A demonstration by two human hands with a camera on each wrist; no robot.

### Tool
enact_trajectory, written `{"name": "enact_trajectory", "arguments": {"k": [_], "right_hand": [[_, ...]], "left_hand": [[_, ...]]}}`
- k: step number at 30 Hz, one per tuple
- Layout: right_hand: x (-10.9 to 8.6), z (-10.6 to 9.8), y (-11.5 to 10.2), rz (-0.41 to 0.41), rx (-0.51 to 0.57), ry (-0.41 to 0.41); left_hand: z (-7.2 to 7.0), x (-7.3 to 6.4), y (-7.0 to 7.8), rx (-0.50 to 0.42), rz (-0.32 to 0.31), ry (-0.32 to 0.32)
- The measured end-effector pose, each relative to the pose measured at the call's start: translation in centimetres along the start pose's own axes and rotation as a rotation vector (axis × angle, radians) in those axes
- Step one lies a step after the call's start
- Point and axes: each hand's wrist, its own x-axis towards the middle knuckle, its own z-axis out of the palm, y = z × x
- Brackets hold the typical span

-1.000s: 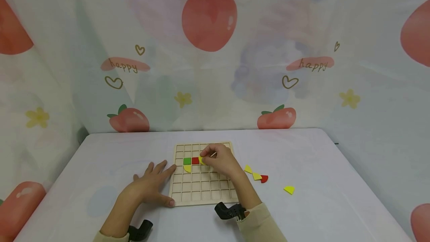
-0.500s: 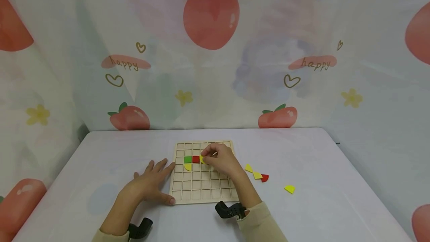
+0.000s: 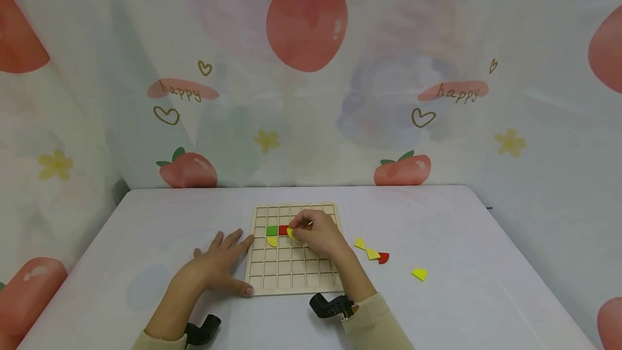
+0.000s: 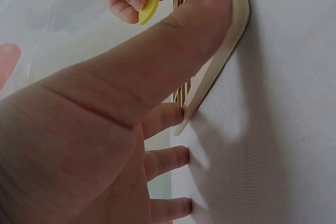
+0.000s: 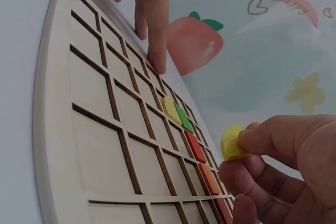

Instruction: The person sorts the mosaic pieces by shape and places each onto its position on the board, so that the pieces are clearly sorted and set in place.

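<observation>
A square wooden grid board [image 3: 291, 283] lies on the table. Above it, my right hand [image 3: 318, 234] pinches a yellow quarter-circle piece [image 5: 233, 142] between thumb and fingers, tilted and raised off the grid in the right wrist view. In the board's cells sit a green square [image 3: 271, 230], a red square [image 3: 283, 230] and another yellow quarter-circle [image 3: 272, 241]. An orange piece [image 5: 209, 178] and a darker red one [image 5: 223, 209] show farther along that row. My left hand [image 3: 216, 266] spreads its fingers, thumb and index finger touching the board's left edge.
Right of the board lie loose yellow quarter-circles [image 3: 359, 243] and a red one [image 3: 383, 258], partly under a yellow piece. A separate yellow piece [image 3: 419, 274] lies farther right. Behind the white table [image 3: 466, 312] hangs a fruit-printed cloth [image 3: 311, 123].
My right hand has dipped slightly, and the yellow piece in it has tilted and now overlaps the red square's right side. My left hand stays at the board's edge.
</observation>
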Motion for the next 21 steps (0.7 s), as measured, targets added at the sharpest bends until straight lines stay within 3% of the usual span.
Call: {"name": "enact_trajectory", "arguments": {"k": [21], "right_hand": [[-0.11,0.83,-0.10,0.002,-0.020,-0.036]], "left_hand": [[0.19,0.00,-0.20,0.003,0.020,0.012]]}}
